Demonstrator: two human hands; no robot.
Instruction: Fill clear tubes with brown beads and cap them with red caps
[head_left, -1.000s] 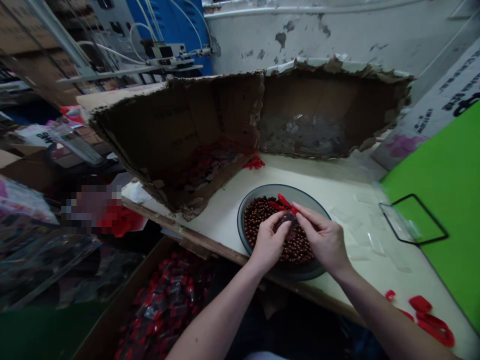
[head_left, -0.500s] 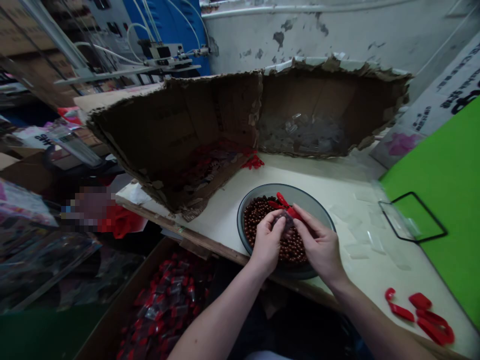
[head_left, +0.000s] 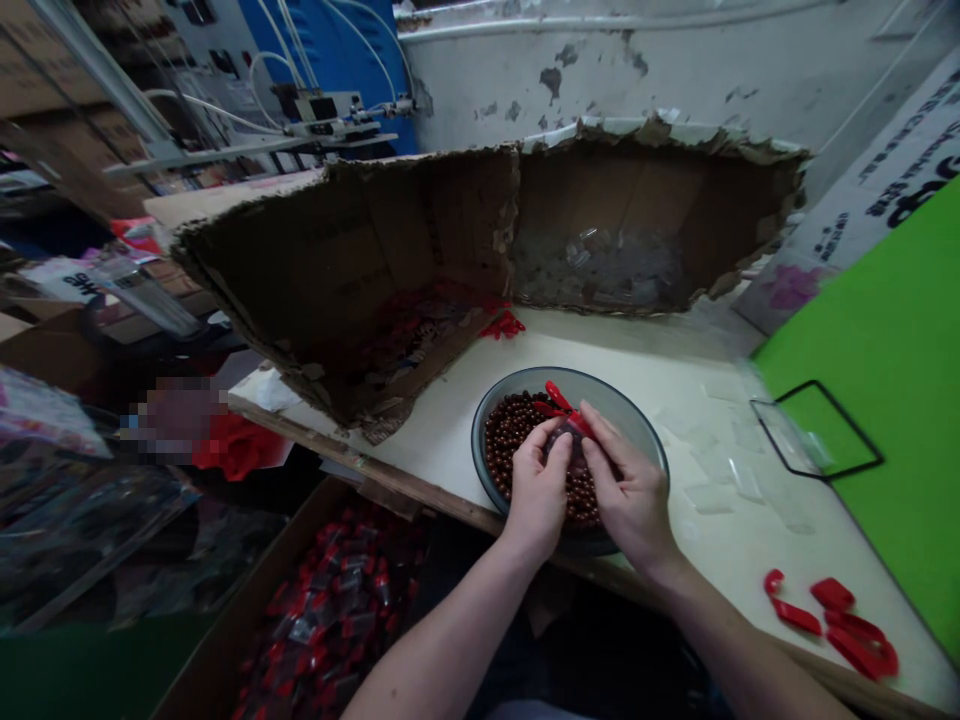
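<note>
Both hands meet over a grey bowl (head_left: 634, 405) of small, shiny brown balls (head_left: 511, 425). Between them is a small clear container with a red top (head_left: 576, 438), its inside dark. My left hand (head_left: 538, 490) is closed round its left side, thumb and fingers pinching it. On the other side, my right hand (head_left: 628, 485) presses its fingers and thumb against the red end. Just beyond the fingertips, narrow red plastic pieces (head_left: 555, 395) stick up over the balls; their kind is unclear. The fingers cover part of the container.
Two torn cardboard boxes stand behind the bowl, one with red pieces (head_left: 420, 315), one with clear plastic pieces (head_left: 607, 265). Clear pieces (head_left: 712, 495) and red parts (head_left: 862, 640) lie on the right of the table. Below left, a carton holds many red-topped containers (head_left: 322, 610).
My right hand has shifted slightly left and closer to my left hand, its fingers moving from the red end to around the container's side. The view has drifted slightly.
</note>
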